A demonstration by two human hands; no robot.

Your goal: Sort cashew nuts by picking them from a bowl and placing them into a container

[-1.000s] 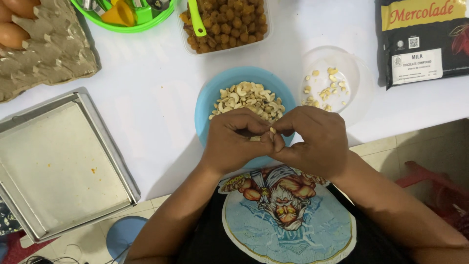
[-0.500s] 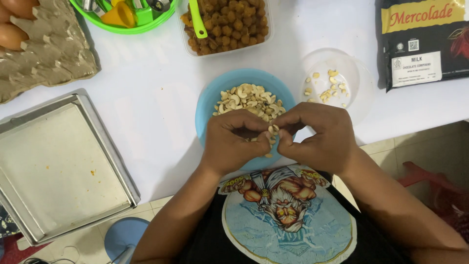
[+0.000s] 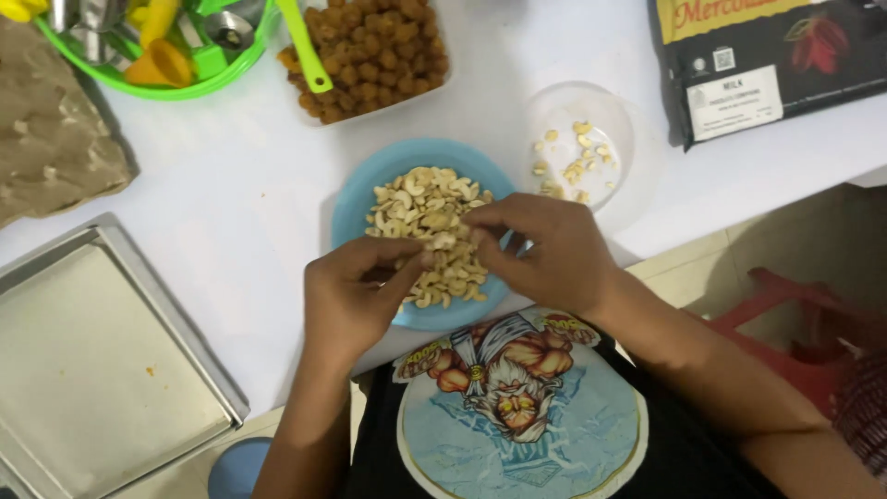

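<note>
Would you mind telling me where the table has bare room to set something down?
Bare white table lies between the metal tray, the blue plate and the green basket. A smaller patch lies right of the clear bowl, below the black bag. It is crowded around the plate, where both hands work.

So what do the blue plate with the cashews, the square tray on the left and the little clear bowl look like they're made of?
The blue plate looks like plastic: flat matte colour, thin rim. The square tray seems to be metal, likely aluminium or steel: dull grey sheen, folded rim. The clear bowl could be thin plastic or glass; it is see-through with a soft edge, so the look leaves it open. Both hands pick at the cashews.
</note>
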